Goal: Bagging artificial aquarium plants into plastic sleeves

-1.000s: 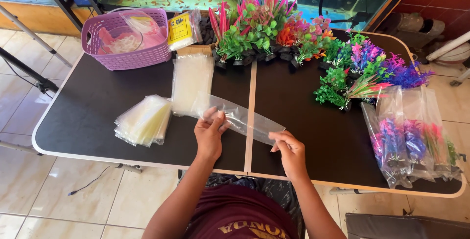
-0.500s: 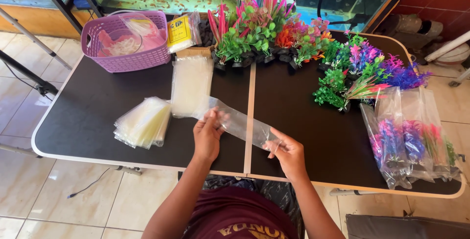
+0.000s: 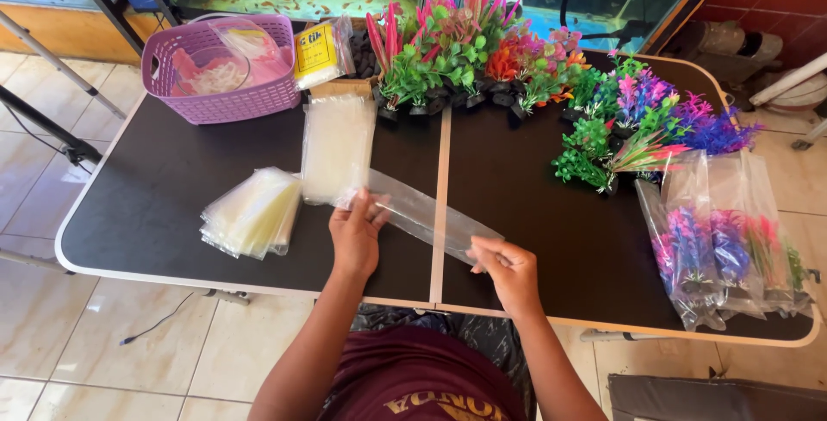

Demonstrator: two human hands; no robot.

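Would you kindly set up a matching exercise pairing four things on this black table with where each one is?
Things:
1. purple basket
2. clear plastic bag
3. bagged plants
4. stack of empty bags

Places:
A. held between left hand and right hand
B. table's far left corner
C. table's right edge
D. just left of the left hand

Pairs: 1-B, 2-A, 3-C, 4-D

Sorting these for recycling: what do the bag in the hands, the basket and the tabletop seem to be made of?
Bag: thin clear plastic film, glossy; the table shows through it and it creases. Basket: moulded purple plastic, judging by its woven-look lattice wall. Tabletop: matte black, probably laminate or plastic board, with a pale edge band; the core cannot be seen.
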